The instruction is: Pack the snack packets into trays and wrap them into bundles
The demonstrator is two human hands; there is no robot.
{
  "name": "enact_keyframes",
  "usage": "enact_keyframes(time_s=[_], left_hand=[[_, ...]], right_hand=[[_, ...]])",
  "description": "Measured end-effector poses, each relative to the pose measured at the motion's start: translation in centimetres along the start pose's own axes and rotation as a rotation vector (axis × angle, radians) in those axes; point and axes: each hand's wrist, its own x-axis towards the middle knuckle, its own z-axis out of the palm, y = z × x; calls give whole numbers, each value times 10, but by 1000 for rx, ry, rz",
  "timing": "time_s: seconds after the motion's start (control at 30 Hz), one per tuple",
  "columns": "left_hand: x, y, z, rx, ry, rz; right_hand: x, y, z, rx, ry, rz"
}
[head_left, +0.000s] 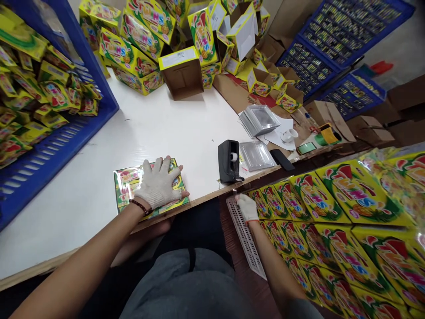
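My left hand (157,184), in a white knit glove, lies flat with fingers spread on a flat, colourful printed package (128,188) near the edge of a white table (133,133). A beaded bracelet circles that wrist. Below the table edge, my right hand (247,207), also gloved, sits against a white slotted plastic panel (245,239), beside rows of yellow printed boxes (332,199). Its fingers are partly hidden, and I cannot tell whether they grip the panel.
A black tape dispenser (229,161), clear plastic trays (252,156), a phone (282,159) and a cup (288,135) stand on the table's far side. A blue crate (99,84) of packets is at left; yellow boxes are heaped beyond.
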Motion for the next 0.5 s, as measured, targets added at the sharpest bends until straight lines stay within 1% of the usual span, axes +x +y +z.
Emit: enact_keyframes(time_s=[0.07,0.1,0.17,0.23,0.3,0.37,0.43,0.5], left_hand=[[-1,1,-1,-7,-8,-2],[-1,1,-1,-13,-11,-2],[-2,1,-2,-26,-14,-7],[-3,1,-3,-37,-14,-11],[-4,1,-4,-44,-12,-11],[-5,1,-5,-49,-6,-6],[-6,1,-5,-55,6,-5],[-7,1,-4,-61,21,0]], right_hand=[[-5,-3,-4,-16,-88,-10],[-6,-8,-5,-10,-173,-37],[-5,-29,3,34,-402,-141],[4,-61,21,85,-653,-284],[17,-96,47,85,-860,-411],[32,-125,76,46,-1051,-479],[47,-143,100,-29,-1197,-499],[59,-150,117,-123,-1282,-495]])
